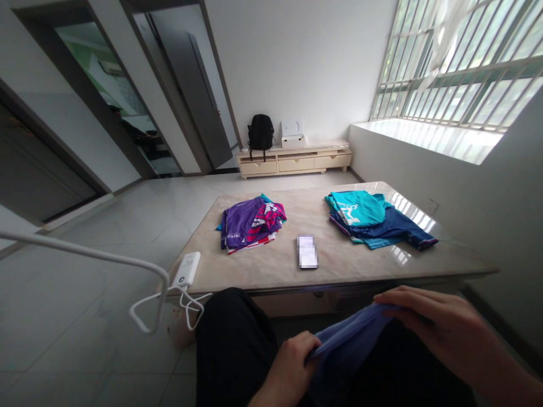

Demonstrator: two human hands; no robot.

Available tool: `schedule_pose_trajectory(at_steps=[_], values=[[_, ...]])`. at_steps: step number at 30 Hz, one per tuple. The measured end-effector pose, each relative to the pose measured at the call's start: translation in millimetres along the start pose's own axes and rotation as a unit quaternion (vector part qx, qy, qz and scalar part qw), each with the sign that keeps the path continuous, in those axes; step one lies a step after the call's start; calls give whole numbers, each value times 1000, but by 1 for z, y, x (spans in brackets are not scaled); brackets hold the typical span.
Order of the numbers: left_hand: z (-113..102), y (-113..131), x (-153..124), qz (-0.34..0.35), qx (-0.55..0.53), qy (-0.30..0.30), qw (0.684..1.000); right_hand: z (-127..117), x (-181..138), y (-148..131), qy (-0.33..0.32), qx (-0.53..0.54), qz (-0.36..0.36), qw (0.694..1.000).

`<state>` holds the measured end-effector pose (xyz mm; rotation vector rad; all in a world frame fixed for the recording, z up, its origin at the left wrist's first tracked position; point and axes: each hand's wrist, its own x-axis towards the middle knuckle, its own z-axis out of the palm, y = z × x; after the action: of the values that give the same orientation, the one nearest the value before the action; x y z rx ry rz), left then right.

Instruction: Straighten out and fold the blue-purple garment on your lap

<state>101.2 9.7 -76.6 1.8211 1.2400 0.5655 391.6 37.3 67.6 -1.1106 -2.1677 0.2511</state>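
Down in the person's lap, both hands grip a soft periwinkle-blue cloth garment [348,345]. The left hand [292,362] is closed around its lower bunched end, and the right hand [436,325] has its fingers curled over the upper edge, so the fabric runs between the two. Just beyond the hands stands a beige marble-look table [271,265]. A dark rectangular phone [307,251] lies on it straight ahead of the hands. Farther out, ahead of the left hand, sits a folded pile of purple and pink clothes [250,223], and ahead of the right hand a pile of teal and navy clothes [373,220]. A white power bank [186,270] rests at the table's near corner, off to the left of the left hand.
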Motion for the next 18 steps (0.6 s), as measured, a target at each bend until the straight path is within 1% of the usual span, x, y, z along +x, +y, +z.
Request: schedule_pose_trajectory(at_steps=[3, 6, 8, 9, 12, 15, 18], values=[[-6, -18, -8, -45, 10, -19, 999, -10, -3, 9, 18, -38, -4, 999], [-11, -28, -12, -70, 8, 0, 998, -17, -5, 17, 21, -73, -15, 997], [-14, -31, -13, -77, -2, 14, 997, -21, -6, 19, 17, -73, -13, 997], [-16, -32, -14, -78, -12, 18, 997, -23, -5, 18, 19, -66, -4, 998], [-23, -33, -14, -80, -36, 29, 996, -28, -3, 12, 53, -52, 41, 996], [-32, -32, -16, -92, -32, 52, 994, -32, 0, 8, 92, -89, 82, 988], [-40, -30, -19, -92, -21, 74, 993, -34, 2, 12, 113, -106, 108, 982]])
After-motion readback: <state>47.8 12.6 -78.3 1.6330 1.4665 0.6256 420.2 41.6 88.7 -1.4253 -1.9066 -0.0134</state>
